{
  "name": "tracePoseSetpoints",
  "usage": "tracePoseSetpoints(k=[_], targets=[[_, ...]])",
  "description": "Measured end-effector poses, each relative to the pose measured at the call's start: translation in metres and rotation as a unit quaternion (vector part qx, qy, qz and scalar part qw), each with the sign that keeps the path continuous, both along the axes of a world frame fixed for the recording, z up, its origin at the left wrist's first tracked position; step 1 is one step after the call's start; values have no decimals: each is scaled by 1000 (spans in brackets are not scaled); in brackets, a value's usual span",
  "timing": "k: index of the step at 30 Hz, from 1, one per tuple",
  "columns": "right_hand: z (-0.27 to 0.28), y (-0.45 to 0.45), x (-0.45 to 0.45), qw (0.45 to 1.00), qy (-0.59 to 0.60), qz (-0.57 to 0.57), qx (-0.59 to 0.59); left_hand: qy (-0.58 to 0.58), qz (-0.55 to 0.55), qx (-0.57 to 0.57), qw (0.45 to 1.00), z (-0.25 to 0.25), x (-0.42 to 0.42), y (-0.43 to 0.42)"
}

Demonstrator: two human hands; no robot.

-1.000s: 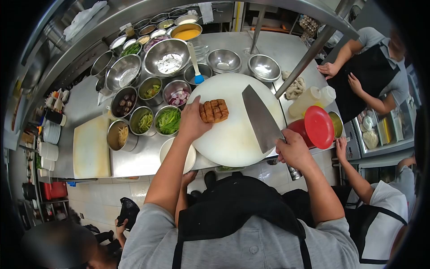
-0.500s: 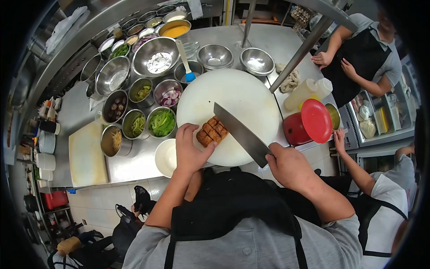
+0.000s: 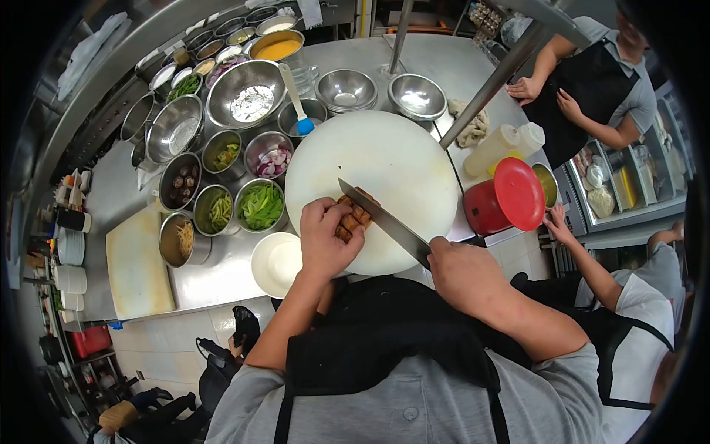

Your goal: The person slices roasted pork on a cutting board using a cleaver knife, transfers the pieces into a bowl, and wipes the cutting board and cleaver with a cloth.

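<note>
A browned block of food (image 3: pixel 357 223), scored into squares, sits on the round white cutting board (image 3: pixel 399 152); its exact kind I cannot tell. My left hand (image 3: pixel 329 243) is closed on the block's left side, fingers curled over it and thumb along its near edge. In my right hand (image 3: pixel 470 275) is the handle of a cleaver (image 3: pixel 392 231), mostly hidden by the fist. Its long blade slants up and left, edge over the right part of the block. Whether it has cut in cannot be seen. A white bowl (image 3: pixel 275 260) stands beside my left wrist.
Left of the board are metal pots of cut greens (image 3: pixel 260 206), red onion (image 3: pixel 270 157) and mushrooms (image 3: pixel 181 181). Metal bowls (image 3: pixel 346 90) line the back. To the right are a red lidded container (image 3: pixel 484 211) and squeeze bottles (image 3: pixel 494 150). Co-workers' hands (image 3: pixel 563 226) are at the right edge.
The cleaver has moved left, from beside the block to over its right part. My left hand has shifted right, its fingers now curled over the block. The whole view has shifted slightly.
</note>
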State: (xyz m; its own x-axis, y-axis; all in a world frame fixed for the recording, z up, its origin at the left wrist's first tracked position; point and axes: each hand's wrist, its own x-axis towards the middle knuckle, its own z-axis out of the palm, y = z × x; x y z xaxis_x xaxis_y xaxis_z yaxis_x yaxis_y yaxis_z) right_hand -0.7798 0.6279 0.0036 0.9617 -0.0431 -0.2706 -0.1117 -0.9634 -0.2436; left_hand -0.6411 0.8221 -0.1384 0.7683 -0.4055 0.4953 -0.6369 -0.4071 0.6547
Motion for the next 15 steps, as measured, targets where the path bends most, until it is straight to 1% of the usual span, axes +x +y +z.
tracePoseSetpoints(k=[2,6,11,12,14,15], targets=[[3,1,2,1000,3,-1,4,0,0,17,1000,-1,-2,0],[-12,2,18,1000,10,21,16,-12,-8,14,1000,-2,-2,-4],[-32,4,28,999,-5,24,28,-23,22,15,999,-3,-2,-8],[-28,3,25,999,-6,25,28,-24,23,14,999,-3,-2,-9],[-17,-2,13,999,40,12,14,2,28,21,999,-5,-3,-9],[-18,-1,14,999,40,11,16,3,26,22,999,-5,-3,-8]])
